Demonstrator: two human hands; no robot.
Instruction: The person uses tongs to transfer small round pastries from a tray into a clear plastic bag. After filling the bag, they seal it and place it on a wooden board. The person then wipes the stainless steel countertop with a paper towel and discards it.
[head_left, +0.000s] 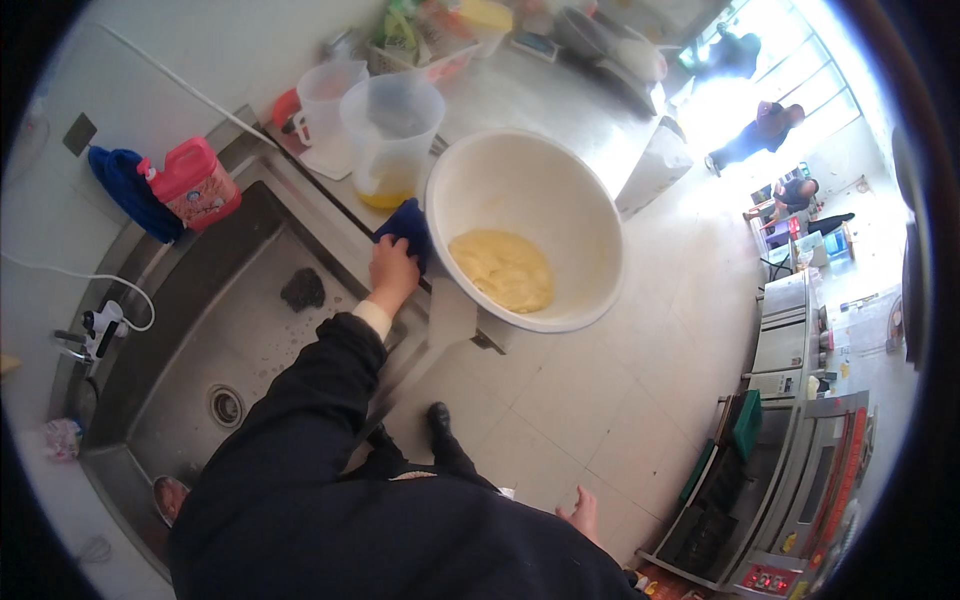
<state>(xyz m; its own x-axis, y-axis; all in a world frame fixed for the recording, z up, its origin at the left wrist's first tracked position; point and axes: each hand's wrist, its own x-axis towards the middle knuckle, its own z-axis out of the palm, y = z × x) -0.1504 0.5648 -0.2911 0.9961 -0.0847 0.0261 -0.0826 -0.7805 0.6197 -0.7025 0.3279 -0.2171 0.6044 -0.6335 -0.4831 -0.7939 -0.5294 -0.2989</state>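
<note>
My left hand (394, 271) grips a dark blue cloth (407, 229) at the edge of the steel counter, between the sink and a big white bowl. The bowl (570, 202) is tilted in view and holds a pale yellow, creamy mass (506, 271). Just behind the cloth stands a clear plastic measuring jug (394, 135) with some yellow liquid at its bottom. My right hand (581, 515) hangs low at my side over the tiled floor, holding nothing, with its fingers apart.
Left of me is a steel sink (247, 330) with a dark scouring pad (303, 289) and a drain (226, 406). A pink jug-shaped bottle (196, 184) and a tap (105, 330) line the wall. An oven (817, 480) stands right; people (761, 139) are far off.
</note>
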